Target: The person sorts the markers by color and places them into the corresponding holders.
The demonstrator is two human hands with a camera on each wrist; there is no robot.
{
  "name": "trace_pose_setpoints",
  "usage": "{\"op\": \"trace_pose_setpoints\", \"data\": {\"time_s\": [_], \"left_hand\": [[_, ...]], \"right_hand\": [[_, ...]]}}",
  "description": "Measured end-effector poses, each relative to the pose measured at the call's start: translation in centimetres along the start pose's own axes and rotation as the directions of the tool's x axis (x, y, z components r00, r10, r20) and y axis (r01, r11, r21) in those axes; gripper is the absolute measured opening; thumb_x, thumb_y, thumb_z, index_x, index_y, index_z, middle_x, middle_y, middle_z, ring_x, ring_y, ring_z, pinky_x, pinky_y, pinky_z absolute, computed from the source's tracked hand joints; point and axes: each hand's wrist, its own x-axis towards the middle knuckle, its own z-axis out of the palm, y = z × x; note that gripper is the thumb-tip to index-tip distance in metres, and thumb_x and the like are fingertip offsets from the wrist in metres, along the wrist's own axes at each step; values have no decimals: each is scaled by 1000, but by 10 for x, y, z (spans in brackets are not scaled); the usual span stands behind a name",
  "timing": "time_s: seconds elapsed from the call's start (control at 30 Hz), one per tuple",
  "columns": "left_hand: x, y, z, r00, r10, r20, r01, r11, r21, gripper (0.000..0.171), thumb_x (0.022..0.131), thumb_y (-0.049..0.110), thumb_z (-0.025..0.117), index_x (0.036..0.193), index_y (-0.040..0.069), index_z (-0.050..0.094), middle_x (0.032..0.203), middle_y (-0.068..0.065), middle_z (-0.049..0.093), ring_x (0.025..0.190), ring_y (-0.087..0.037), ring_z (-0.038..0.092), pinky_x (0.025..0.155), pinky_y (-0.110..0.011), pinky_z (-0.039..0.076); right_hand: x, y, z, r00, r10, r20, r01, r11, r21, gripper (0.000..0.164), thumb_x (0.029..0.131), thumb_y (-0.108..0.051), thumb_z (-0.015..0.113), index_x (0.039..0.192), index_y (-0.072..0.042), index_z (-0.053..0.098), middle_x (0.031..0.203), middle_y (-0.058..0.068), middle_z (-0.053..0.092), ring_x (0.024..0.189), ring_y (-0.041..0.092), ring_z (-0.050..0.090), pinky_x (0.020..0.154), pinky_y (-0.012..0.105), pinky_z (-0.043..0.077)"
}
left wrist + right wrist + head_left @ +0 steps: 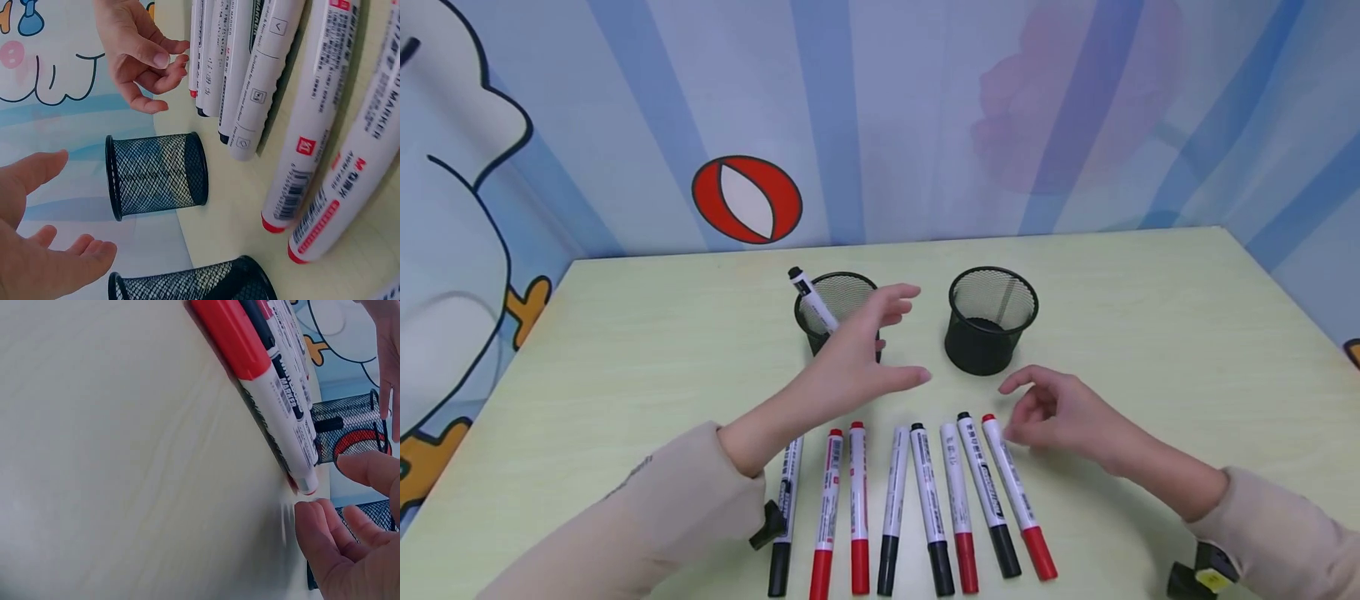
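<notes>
My left hand point(857, 358) is held over the front of the left black mesh pen cup point(848, 293), its thumb and fingers spread apart around nothing. A black-capped marker point(817, 304) leans inside that cup, cap end hidden behind the hand. My right hand point(1067, 421) hovers beside the upper end of the rightmost red-capped marker point(1021, 492), fingers loosely bent. In the right wrist view, thumb and fingertips stand apart close to that marker's tail end point(307, 482), holding nothing. The right mesh pen cup point(981, 350) stands upright between and beyond the hands, with nothing showing inside.
Several white markers with red or black caps lie in a row along the near side of the pale wooden table point(1150, 333), caps toward me. Among them is a black-capped marker point(931, 508). A blue striped wall point(902, 125) rises behind the table.
</notes>
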Motion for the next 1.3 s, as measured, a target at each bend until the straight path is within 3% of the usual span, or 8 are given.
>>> {"op": "trace_pose_setpoints", "data": {"time_s": [0.17, 0.53, 0.7, 1.0, 1.3], "left_hand": [[8, 1, 9, 1000, -22, 8, 22, 999, -33, 78, 78, 11, 75, 142, 16, 32, 140, -5, 40, 129, -20, 38, 101, -39, 38], [22, -4, 23, 993, -109, 49, 113, 991, -79, 80, 78, 10, 75, 143, 18, 29, 144, -5, 35, 131, -21, 35, 101, -36, 38], [32, -5, 28, 990, -141, 28, 143, 986, -87, 85, 77, 11, 76, 144, 18, 26, 144, -8, 34, 132, -22, 34, 100, -38, 39], [52, -15, 40, 969, -248, -17, 239, 947, -215, 88, 76, 11, 77, 145, 19, 23, 145, -9, 34, 132, -26, 33, 99, -41, 40], [68, -22, 48, 964, -264, 13, 258, 931, -256, 90, 74, 10, 78, 145, 17, 23, 146, -11, 31, 134, -29, 30, 102, -43, 36]], "right_hand": [[1, -1, 5, 1000, 7, -17, -8, 999, -43, 55, 75, -10, 76, 121, 1, 47, 81, 9, 59, 67, 22, 55, 57, 27, 48], [1, -5, 16, 997, 66, -32, -70, 985, -158, 53, 72, -11, 79, 116, -2, 51, 75, 6, 56, 66, 19, 52, 58, 28, 46], [2, -6, 17, 995, 93, -36, -98, 981, -170, 53, 72, -12, 79, 116, -2, 51, 74, 5, 56, 64, 18, 52, 57, 28, 45], [1, -9, 21, 993, 106, -46, -113, 976, -184, 52, 73, -15, 79, 116, -2, 53, 72, 4, 56, 63, 18, 52, 57, 28, 45], [0, -6, 23, 993, 102, -57, -113, 964, -240, 50, 72, -14, 80, 113, -3, 55, 69, 3, 53, 62, 16, 50, 54, 27, 43]]}}
